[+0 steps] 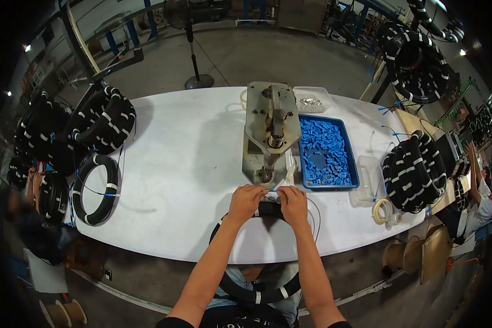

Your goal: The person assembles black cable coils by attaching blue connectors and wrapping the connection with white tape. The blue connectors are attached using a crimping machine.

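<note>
Just in front of the metal bench press (272, 131), my left hand (246, 203) and my right hand (293, 205) are close together with their fingers pinched. A small blue connector (271, 191) shows between the fingertips, held from both sides. Thin dark cable (318, 218) loops out beside my right hand. Below my wrists a coil of black cable (257, 296) with white tape bands rests partly on the table edge and partly over my lap. The fingers cover most of the joint between connector and cable.
A blue tray (357, 177) of small blue connectors stands right of the press, with a clear plastic box (366, 169) and tape roll (382, 211) nearby. Taped coils (415, 172) sit at right; another coil (97, 218) lies left. Other people work at both sides.
</note>
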Motion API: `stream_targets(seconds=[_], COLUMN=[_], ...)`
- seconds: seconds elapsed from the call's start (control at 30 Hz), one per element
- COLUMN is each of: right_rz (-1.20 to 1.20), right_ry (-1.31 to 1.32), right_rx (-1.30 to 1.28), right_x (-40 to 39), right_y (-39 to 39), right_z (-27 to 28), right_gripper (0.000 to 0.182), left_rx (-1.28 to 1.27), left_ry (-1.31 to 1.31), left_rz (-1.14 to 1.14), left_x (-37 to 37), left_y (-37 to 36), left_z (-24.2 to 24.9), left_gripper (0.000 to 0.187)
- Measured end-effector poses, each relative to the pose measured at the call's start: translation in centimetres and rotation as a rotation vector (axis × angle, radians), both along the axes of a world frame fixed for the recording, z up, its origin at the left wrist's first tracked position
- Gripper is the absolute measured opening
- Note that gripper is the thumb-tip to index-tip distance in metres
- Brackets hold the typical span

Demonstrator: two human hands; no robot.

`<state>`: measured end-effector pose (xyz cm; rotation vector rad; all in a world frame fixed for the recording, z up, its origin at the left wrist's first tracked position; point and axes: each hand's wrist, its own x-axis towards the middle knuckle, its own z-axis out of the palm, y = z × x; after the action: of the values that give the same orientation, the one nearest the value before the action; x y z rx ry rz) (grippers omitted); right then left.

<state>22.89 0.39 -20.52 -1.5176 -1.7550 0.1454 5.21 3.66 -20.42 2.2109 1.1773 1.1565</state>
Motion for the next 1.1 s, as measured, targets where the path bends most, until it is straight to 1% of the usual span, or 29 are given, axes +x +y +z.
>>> stream_targets(seconds=[0.03, 0.13, 0.2, 0.23, 0.3, 0.4, 0.43, 0.5, 0.6, 0.7, 0.73, 0.8, 0.93, 1.03, 1.1], right_rz=[-0.004, -0.072, -0.094, -0.095, -0.203, -0.234, -0.234, -0.186, -0.2, -0.238, -0.243, -0.236, -0.226, -0.238, -0.283], right_ry=[0.001, -0.047, -0.117, -0.117, -0.266, -0.315, -0.314, -0.296, -0.301, -0.297, -0.295, -0.309, -0.267, -0.271, -0.294], right_rx=[0.005, -0.021, -0.122, -0.126, -0.084, -0.116, -0.121, -0.102, -0.091, -0.067, -0.072, 0.026, 0.029, 0.022, 0.032], right_x=[0.2, 0.2, 0.1, 0.0, -0.2, -0.6, -0.8, -1.1, -1.2, -1.2, -1.1, -1.0, -0.9, -0.9, -0.8], right_y=[0.2, -0.5, -1.1, -1.7, -2.8, -3.3, -3.2, -2.5, -2.3, -1.7, -1.4, -0.4, 1.2, 1.9, 2.2], right_z=[-0.2, -0.1, 0.0, 0.1, 0.5, 0.8, 1.1, 1.6, 1.3, 1.4, 1.4, 1.3, 0.9, 0.8, 0.6], right_gripper=[0.007, 0.007, 0.007, 0.007, 0.008, 0.012, 0.012, 0.019, 0.024, 0.024, 0.024, 0.023, 0.021, 0.02, 0.018], left_rx=[-0.046, -0.044, -0.062, -0.04, -0.027, 0.0, -0.009, -0.017, -0.033, -0.074, -0.04, -0.011, -0.001, -0.05, -0.07], left_ry=[-0.018, 0.008, 0.027, 0.044, 0.06, 0.083, 0.075, 0.069, 0.046, 0.058, 0.047, 0.037, 0.039, 0.045, 0.124], left_rz=[0.04, 0.053, 0.064, 0.087, 0.106, 0.119, 0.144, 0.167, 0.205, 0.207, 0.216, 0.236, 0.252, 0.258, 0.271], left_x=[0.0, -0.1, -0.2, -0.3, -0.4, -0.5, -0.5, -0.6, -0.2, 0.1, 0.2, 0.3, 0.3, 0.5, 0.6], left_y=[0.1, -0.3, -0.8, -1.1, -1.8, -2.3, -2.3, -2.1, -1.7, -1.2, -0.9, -0.3, 1.2, 2.1, 2.6], left_z=[0.1, 0.0, 0.3, 0.3, 0.7, 0.3, 0.1, 0.0, 0.0, 0.1, 0.1, 0.4, -0.2, 0.0, 0.1], left_gripper=[0.01, 0.011, 0.012, 0.012, 0.012, 0.011, 0.012, 0.012, 0.011, 0.01, 0.01, 0.008, 0.007, 0.008, 0.009])
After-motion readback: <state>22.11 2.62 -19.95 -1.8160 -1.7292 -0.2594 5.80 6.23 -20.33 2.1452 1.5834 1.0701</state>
